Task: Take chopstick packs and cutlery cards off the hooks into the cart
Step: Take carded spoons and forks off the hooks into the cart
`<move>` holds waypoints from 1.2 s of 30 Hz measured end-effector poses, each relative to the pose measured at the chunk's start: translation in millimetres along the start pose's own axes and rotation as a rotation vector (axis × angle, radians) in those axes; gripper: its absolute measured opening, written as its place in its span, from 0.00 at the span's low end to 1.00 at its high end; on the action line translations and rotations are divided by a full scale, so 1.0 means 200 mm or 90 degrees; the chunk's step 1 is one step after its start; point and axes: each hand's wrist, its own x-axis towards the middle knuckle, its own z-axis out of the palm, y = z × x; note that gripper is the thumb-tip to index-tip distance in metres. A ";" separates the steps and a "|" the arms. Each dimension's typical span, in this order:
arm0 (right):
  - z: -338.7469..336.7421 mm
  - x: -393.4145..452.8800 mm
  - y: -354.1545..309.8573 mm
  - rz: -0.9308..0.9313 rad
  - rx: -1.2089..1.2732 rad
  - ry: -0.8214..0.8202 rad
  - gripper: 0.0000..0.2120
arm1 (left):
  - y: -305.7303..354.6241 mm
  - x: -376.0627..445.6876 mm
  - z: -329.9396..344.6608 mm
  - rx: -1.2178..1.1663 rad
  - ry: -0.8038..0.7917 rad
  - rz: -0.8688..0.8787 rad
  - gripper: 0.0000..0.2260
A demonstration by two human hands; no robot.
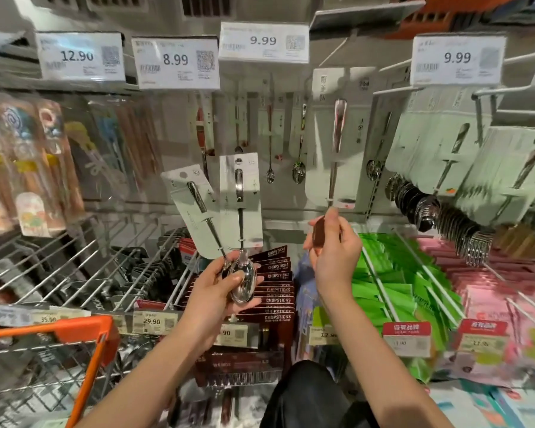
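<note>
Two hands (226, 285); two held spoon cards (241, 199); four upper price tags (263, 41).

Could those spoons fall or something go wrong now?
Maybe. The left hand grips two spoon cards only by the spoon bowls, and the cards fan apart, so one might slip out. The right hand pinches the bottom of a hanging card; pulling down instead of along the hook could tear the card. The cart sits far left, so the carry across may drop something.
</note>
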 end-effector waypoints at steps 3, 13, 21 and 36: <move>0.01 0.07 0.04 -0.006 -0.020 0.010 0.18 | 0.01 0.01 0.01 0.008 -0.002 0.028 0.14; 0.04 0.22 0.16 0.229 -0.059 0.009 0.15 | -0.01 0.01 0.01 0.057 0.016 0.050 0.13; 0.04 -0.11 0.21 0.307 -0.193 -0.313 0.22 | 0.00 -0.02 -0.01 0.075 0.014 0.067 0.13; -0.03 -0.18 0.21 -0.128 -0.292 -0.099 0.06 | 0.04 -0.06 0.00 0.080 0.016 0.116 0.13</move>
